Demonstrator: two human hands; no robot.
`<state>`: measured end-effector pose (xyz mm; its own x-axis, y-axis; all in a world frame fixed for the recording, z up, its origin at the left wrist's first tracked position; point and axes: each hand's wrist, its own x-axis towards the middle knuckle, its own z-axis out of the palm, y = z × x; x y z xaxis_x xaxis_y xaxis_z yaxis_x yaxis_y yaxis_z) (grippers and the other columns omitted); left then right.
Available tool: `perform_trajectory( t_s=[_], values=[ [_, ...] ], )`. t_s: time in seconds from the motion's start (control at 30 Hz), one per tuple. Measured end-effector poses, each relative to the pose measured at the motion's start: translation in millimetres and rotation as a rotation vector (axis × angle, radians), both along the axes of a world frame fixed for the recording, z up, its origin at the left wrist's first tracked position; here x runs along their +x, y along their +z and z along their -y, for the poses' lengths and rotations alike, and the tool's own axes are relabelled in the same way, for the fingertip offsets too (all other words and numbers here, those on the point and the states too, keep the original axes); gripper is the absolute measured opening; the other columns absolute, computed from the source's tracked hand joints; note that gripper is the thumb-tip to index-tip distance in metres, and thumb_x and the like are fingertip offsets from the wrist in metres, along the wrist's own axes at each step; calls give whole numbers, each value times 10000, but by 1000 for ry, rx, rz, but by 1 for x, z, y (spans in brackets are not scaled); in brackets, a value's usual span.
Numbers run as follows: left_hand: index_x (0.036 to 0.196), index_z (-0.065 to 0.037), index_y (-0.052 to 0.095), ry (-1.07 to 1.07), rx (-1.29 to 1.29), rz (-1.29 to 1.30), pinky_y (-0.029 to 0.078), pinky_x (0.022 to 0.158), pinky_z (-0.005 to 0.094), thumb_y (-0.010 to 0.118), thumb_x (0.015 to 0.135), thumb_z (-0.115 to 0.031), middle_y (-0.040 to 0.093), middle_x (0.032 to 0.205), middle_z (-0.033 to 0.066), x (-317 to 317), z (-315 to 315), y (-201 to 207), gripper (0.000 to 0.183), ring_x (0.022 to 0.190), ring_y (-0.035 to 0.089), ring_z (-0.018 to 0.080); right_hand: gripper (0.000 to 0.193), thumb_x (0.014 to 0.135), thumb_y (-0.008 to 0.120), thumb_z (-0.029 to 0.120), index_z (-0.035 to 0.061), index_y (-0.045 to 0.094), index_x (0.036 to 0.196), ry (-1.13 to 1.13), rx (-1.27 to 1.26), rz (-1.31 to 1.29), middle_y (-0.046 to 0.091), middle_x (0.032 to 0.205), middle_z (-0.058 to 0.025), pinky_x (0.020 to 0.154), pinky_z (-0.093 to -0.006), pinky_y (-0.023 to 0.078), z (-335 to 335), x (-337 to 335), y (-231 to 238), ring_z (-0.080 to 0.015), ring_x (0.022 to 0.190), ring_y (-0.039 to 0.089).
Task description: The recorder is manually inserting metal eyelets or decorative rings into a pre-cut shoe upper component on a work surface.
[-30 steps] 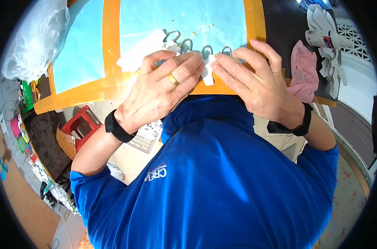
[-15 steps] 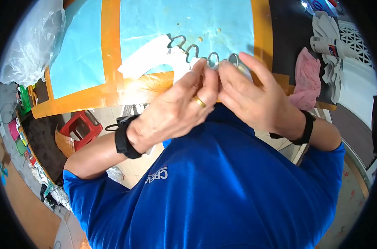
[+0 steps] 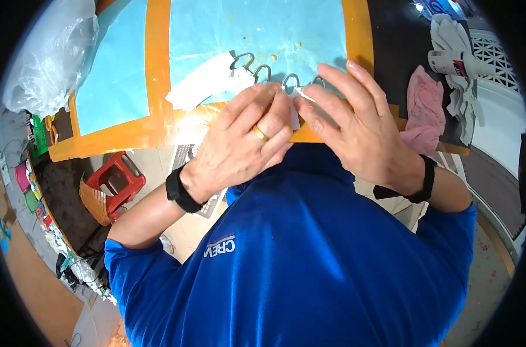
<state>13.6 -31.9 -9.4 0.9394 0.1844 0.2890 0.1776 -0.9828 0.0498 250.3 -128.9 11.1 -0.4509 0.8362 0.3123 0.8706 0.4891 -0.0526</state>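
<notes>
A white curved strip lies along the near edge of the table, with several bent metal hooks standing up from its far side; one metal hook is at its left part. My left hand, with a gold ring, has its fingertips closed on the strip between the hooks. Beside it my right hand has its fingers raised and spread, its thumb and forefinger close to the rightmost hooks. Behind both hands, part of the strip is hidden.
Blue sheets with orange borders cover the table. A clear plastic bag is at the left. On the right are a pink cloth, grey-white cloths and a white bottle. A red stool stands below the left edge.
My right hand has opened, its fingers lifting and spreading away from the strip. My left hand has shifted slightly left and stays on the strip.
</notes>
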Motion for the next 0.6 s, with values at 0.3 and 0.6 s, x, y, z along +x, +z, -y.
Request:
perform_trajectory(
  t_s=[0.3, 0.6],
  values=[
    [1225, -49, 680, 19, -131, 74, 341, 1266, 533, 793, 887, -379, 604, 1383, 119, -1, -6, 1, 486, 1278, 590, 290, 468, 847, 680, 60, 71, 744, 1311, -40, 149, -149, 625, 1475, -134, 1220, -551, 383, 17, 14, 12, -344, 1488, 462],
    [1200, -86, 680, 52, -228, 118, 373, 1203, 527, 828, 842, -354, 570, 1422, 113, -2, -4, 4, 470, 1326, 543, 318, 573, 941, 627, 28, 36, 563, 1510, -49, 28, -252, 742, 1270, -131, 1217, -567, 378, 8, -4, -4, -273, 1438, 537]
  ],
)
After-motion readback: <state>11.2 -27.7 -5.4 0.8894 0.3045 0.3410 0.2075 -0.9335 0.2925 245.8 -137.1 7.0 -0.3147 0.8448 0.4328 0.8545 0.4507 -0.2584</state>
